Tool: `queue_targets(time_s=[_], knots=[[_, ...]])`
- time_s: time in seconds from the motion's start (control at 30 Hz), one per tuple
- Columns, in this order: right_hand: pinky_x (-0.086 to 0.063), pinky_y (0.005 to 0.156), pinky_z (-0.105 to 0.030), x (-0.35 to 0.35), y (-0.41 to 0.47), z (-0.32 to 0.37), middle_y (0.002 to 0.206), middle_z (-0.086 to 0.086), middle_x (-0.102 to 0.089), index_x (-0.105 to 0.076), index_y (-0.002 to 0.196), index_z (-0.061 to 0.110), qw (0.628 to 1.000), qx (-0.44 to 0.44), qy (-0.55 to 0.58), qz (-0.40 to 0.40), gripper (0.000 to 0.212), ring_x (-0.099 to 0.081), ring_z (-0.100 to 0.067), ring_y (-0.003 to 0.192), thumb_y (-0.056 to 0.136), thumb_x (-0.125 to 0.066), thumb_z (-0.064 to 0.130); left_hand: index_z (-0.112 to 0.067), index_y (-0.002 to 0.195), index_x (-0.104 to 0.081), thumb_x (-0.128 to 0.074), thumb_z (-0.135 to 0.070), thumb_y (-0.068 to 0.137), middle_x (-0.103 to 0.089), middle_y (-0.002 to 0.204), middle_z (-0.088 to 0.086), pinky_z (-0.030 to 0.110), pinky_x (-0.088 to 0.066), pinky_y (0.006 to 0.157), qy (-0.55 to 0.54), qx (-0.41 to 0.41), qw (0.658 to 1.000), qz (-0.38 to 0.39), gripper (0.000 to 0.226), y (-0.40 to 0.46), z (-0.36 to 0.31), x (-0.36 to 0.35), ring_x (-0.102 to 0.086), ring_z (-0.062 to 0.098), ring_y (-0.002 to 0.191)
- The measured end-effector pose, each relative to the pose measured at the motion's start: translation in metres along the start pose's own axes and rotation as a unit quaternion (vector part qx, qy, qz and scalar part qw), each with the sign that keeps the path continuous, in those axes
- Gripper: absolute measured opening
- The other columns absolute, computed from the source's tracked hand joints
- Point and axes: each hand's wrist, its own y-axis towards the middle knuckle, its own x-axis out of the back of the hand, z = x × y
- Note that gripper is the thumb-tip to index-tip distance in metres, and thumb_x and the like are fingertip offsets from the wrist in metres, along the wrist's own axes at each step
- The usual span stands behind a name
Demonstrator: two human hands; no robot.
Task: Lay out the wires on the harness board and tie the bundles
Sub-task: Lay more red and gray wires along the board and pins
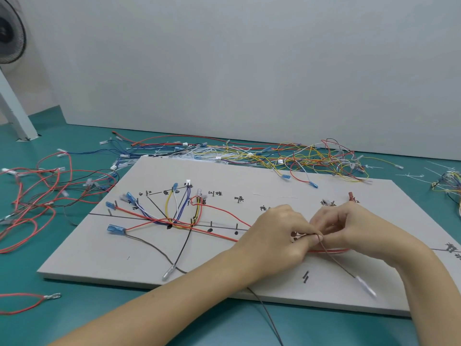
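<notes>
Fingers (pixel 314 238) of both hands curl tight together over one harness board (pixel 104 260), pinching a brown wire (pixel 336 262) where it crosses a red wire (pixel 331 250). Left hand (pixel 277 233) and right hand (pixel 349 228) touch at the fingertips. Three blue terminals (pixel 116 229) sit at the board's left; loose wires (pixel 287 153) heap on the teal tabletop (pixel 99 318) behind.

Teal table (pixel 224 328) — harness board (pixel 104 258), loose wires (pixel 249 152).
</notes>
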Motion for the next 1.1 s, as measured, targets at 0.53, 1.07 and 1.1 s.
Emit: queue_targets(time_s=[0.53,1.07,1.1], knots=[[-0.047,0.068,-0.012,0.001,-0.001,0.002,0.082,0.000,-0.073,-0.079,0.067,0.017,1.000,-0.023,0.007,0.003,0.005,-0.068,-0.008,0.078,0.066,-0.084,0.015,-0.030,0.089,-0.074,-0.062,-0.035,0.083,-0.072,0.091,-0.017,0.027,-0.048,0.084,0.268,0.235,0.917,0.176,0.015,-0.010,0.029,0.143,-0.063,0.009,0.090],[-0.046,0.065,-0.009,0.002,-0.001,0.001,0.082,0.002,-0.074,-0.080,0.070,0.018,0.999,-0.041,0.007,0.006,0.006,-0.068,-0.004,0.077,0.068,-0.083,0.013,-0.022,0.085,-0.080,-0.082,-0.008,0.075,-0.070,0.083,-0.016,0.021,-0.048,0.072,0.231,0.053,0.971,0.038,0.018,-0.071,0.068,0.152,-0.058,-0.001,0.081],[-0.046,0.065,-0.009,0.002,-0.001,0.001,0.082,0.002,-0.075,-0.080,0.070,0.019,0.999,-0.044,0.009,0.006,0.006,-0.068,-0.004,0.077,0.069,-0.083,0.014,-0.023,0.086,-0.080,-0.081,-0.008,0.076,-0.070,0.083,-0.016,0.022,-0.049,0.071,0.232,0.041,0.971,0.036,0.018,-0.073,0.069,0.152,-0.058,-0.002,0.080]])
